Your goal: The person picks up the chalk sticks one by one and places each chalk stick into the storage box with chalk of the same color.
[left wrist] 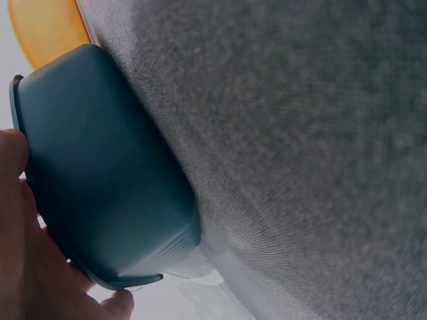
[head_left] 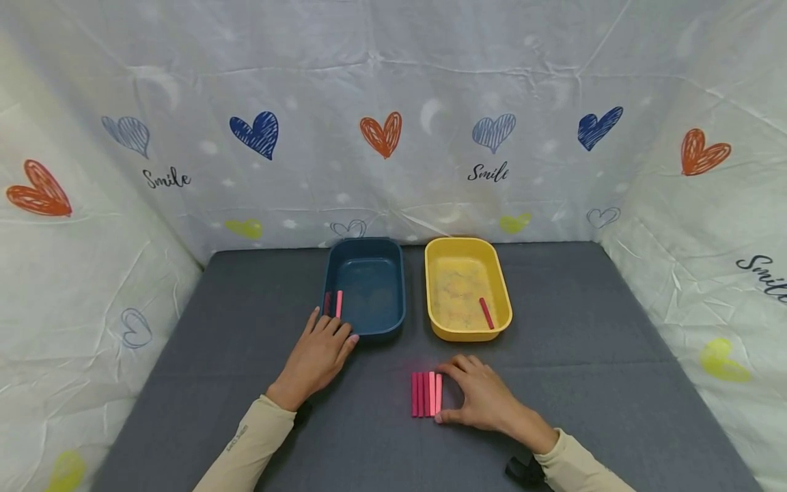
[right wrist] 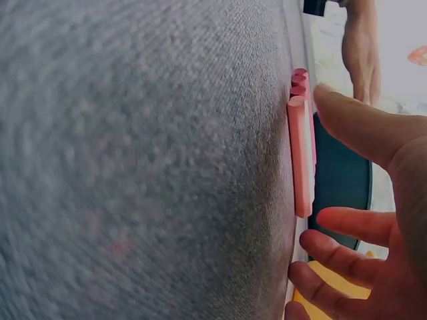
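My left hand (head_left: 318, 357) rests on the near left corner of the blue bin (head_left: 372, 333), fingers spread along its rim. In the left wrist view, the thumb (left wrist: 12, 153) lies at the rim of that bin. Inside the bin, a light pink stick (head_left: 339, 303) and a dark red stick (head_left: 327, 303) lean by its left wall. On the table, three dark pink sticks (head_left: 421, 394) lie side by side with two light pink sticks (head_left: 435, 394). My right hand (head_left: 486, 398) is at the row's right end, thumb and fingers apart near opposite ends of the outermost light pink stick.
To the right of the blue bin stands a yellow bin (head_left: 468, 335) holding one dark red stick (head_left: 486, 313). A grey cloth (head_left: 584, 383) covers the table. White printed curtains (head_left: 430, 82) enclose the back and both sides.
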A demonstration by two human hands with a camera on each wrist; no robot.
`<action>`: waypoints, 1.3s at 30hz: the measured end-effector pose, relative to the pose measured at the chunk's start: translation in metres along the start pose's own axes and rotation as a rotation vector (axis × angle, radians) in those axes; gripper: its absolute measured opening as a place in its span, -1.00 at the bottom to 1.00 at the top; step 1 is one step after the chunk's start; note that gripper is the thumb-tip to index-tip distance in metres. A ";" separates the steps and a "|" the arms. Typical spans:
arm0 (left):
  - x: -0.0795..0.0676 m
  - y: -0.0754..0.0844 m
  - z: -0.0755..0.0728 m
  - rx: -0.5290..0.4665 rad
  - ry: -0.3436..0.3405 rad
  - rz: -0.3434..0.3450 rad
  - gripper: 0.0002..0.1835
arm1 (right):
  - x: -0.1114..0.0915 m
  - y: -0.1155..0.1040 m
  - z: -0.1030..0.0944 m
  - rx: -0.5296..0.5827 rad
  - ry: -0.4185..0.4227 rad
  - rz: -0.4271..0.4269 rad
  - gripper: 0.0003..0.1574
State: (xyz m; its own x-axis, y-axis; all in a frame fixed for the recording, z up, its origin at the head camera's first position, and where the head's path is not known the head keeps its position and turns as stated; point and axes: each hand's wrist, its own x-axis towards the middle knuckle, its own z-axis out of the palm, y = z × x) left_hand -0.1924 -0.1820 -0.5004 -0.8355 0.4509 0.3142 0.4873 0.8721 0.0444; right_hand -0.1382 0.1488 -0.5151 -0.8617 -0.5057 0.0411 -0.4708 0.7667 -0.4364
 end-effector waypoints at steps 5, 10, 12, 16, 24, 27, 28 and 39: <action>0.001 -0.001 0.000 0.012 -0.008 0.006 -0.68 | 0.000 0.000 0.001 -0.028 -0.042 0.014 0.04; 0.000 -0.001 0.000 0.037 -0.007 0.035 -0.67 | -0.001 -0.003 0.002 -0.059 -0.070 0.034 0.05; -0.001 -0.002 0.000 0.041 -0.007 0.040 -0.67 | -0.001 -0.005 0.002 -0.067 -0.080 0.041 0.04; -0.002 -0.002 0.002 0.025 -0.004 0.028 -0.68 | -0.001 -0.006 0.002 -0.081 -0.093 0.046 0.03; -0.005 -0.002 0.003 0.002 0.006 0.017 -0.69 | 0.000 -0.005 0.005 -0.091 -0.100 0.045 0.00; -0.005 -0.002 0.002 -0.001 0.006 0.015 -0.69 | 0.000 -0.005 0.005 -0.096 -0.101 0.044 -0.01; -0.005 -0.002 0.002 -0.001 0.007 0.015 -0.69 | 0.000 -0.005 0.005 -0.098 -0.102 0.043 -0.01; -0.002 -0.004 0.003 -0.008 0.030 0.020 -0.73 | 0.003 -0.003 0.001 -0.079 -0.105 0.043 -0.04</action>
State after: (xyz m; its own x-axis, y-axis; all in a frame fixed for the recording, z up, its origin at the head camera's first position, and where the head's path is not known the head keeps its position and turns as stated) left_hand -0.1935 -0.1857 -0.5042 -0.8175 0.4626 0.3431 0.5063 0.8612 0.0449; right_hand -0.1392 0.1442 -0.5146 -0.8587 -0.5074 -0.0717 -0.4512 0.8149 -0.3638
